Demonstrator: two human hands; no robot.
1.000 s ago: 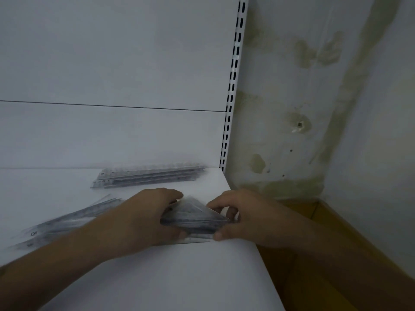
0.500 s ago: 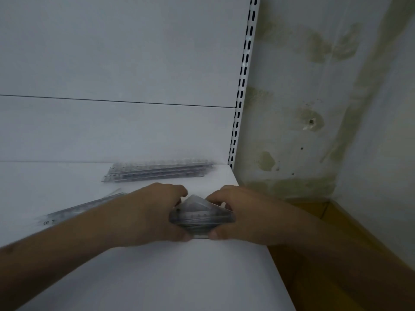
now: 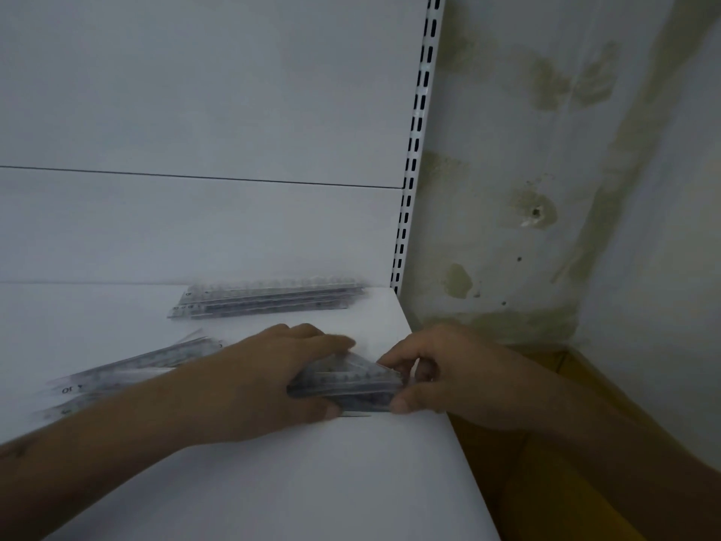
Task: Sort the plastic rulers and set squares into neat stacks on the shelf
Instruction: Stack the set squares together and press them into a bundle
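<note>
A small stack of clear plastic set squares (image 3: 351, 380) lies near the right edge of the white shelf (image 3: 273, 482). My left hand (image 3: 269, 380) grips its left side, thumb at the front edge and fingers over the back. My right hand (image 3: 437, 369) pinches its right corner between thumb and fingers. A neat stack of clear rulers (image 3: 265, 298) lies along the back of the shelf. Several loose rulers (image 3: 132, 369) lie fanned out at the left, partly hidden by my left forearm.
The shelf's right edge (image 3: 433, 384) drops off beside my right hand. A slotted white upright (image 3: 413, 150) stands at the back right corner. Beyond it is a stained wall (image 3: 546, 189) and an orange-brown floor (image 3: 546, 482) below.
The set squares stay between both hands with only a slight shift. The view has moved a little, bringing the loose rulers at the left further into sight.
</note>
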